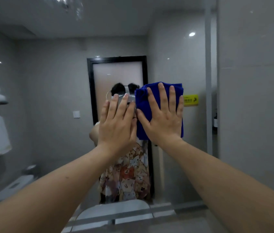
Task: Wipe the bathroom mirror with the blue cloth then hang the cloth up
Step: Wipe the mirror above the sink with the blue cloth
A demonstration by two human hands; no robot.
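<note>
Head view: the folded deep-blue microfibre cloth [143,105] lies flat against the large frameless wall mirror [52,91], pinned there by the right hand [162,115], fingers straight and spread, palm pressing, nothing curled round it. The left hand [117,121] is also flat and open, resting bare on the glass just beside the cloth. The cloth looks soft, light and limp; I reckon it would slump and unfold once pressure eases, so pinching a top corner or bunched edge should suit hanging it up. The glass wants even, gentle pressure
</note>
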